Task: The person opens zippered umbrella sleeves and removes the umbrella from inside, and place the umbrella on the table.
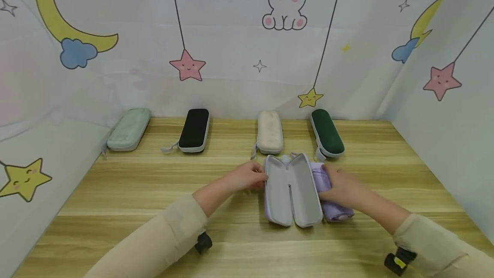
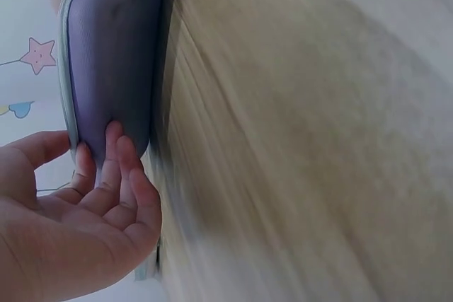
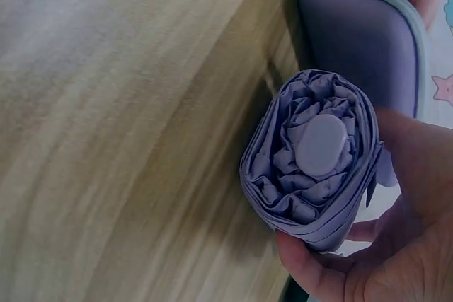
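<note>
On the counter (image 1: 115, 235), left fingers (image 2: 110, 171) pinch the open lilac case (image 1: 283, 188) — seemingly to steady it — while right fingers (image 3: 301, 259) grip the rolled umbrella (image 3: 311, 164) alongside.

Along the far edge of the wooden tabletop (image 1: 154, 175), from the left corner, lie a mint oblong case (image 1: 129, 129), a black oblong case (image 1: 194, 128), a cream oblong case (image 1: 270, 132) and a dark-green oblong case (image 1: 327, 132). Before the last two lies an open lilac zip case (image 1: 278, 196), the left hand (image 1: 247, 176) at its left side and a rolled lilac fabric umbrella (image 1: 335, 212), in the right hand (image 1: 345, 187), along its right.
</note>
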A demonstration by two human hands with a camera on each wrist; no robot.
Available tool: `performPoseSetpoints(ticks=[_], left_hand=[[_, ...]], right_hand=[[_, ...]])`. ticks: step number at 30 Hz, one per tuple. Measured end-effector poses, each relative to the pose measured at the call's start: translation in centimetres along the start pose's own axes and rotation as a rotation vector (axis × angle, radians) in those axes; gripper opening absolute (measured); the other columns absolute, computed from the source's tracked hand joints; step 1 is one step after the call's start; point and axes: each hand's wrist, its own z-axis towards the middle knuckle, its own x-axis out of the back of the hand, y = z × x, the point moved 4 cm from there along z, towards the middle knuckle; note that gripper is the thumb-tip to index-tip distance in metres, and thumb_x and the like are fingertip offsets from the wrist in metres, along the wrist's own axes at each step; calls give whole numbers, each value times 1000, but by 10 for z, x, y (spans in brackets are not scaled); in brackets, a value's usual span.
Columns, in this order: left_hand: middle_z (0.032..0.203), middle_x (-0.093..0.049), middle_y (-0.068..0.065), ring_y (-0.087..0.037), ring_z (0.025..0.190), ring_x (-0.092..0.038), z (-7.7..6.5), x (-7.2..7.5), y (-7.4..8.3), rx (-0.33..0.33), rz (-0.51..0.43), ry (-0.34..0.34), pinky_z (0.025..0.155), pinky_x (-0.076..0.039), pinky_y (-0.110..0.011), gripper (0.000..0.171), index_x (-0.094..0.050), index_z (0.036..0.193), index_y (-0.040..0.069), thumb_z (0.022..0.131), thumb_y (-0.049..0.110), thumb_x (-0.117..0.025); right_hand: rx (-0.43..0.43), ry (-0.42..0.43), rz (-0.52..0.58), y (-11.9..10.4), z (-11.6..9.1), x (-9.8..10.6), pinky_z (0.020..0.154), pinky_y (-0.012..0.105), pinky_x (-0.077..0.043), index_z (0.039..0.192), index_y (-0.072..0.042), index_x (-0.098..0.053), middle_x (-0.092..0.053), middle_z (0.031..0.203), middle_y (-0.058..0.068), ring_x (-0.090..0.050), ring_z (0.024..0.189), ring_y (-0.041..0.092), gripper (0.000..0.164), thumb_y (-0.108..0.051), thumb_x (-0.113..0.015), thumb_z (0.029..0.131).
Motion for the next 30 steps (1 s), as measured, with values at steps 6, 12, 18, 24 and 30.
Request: performPoseSetpoints(ticks=[6,12,18,24,30], left_hand=[[68,-66,-2,-12,57,-57,3,-8,0,10,-34,12,47,-42,-24,16,-63,81,3,92,15,-61],[69,-68,-3,-10,56,-57,5,-17,0,1,-62,-4,47,-40,-23,18,-61,79,3,93,14,-60],[72,-69,-6,-11,56,-57,4,-20,2,11,-59,-5,48,-42,-24,18,-62,79,3,92,15,-61],[71,-67,-4,-11,57,-56,2,-24,4,20,-63,-28,49,-43,-24,18,-61,80,4,94,16,-61],[69,-65,0,-11,57,-55,-1,-26,6,21,-60,-47,49,-42,-25,20,-60,80,4,94,18,-61]], right_hand=[[43,48,16,1,-9,2,90,61,-42,139,10,-39,-49,126,40,-50,114,52,83,-40,-73,82],[87,-13,-4,-5,-40,6,89,59,-44,145,9,-31,-38,137,37,-50,116,47,93,-30,-76,73],[67,-11,-65,-19,-63,-3,81,57,-48,149,8,-23,-24,147,40,-50,116,52,107,-53,-72,75],[-44,154,-184,-31,-64,-17,56,48,-49,129,8,-50,-54,110,27,-60,75,32,82,-54,-72,80],[-42,222,-213,-31,-65,-22,46,41,-44,115,9,-57,-51,94,20,-51,60,23,61,-37,-75,78]])
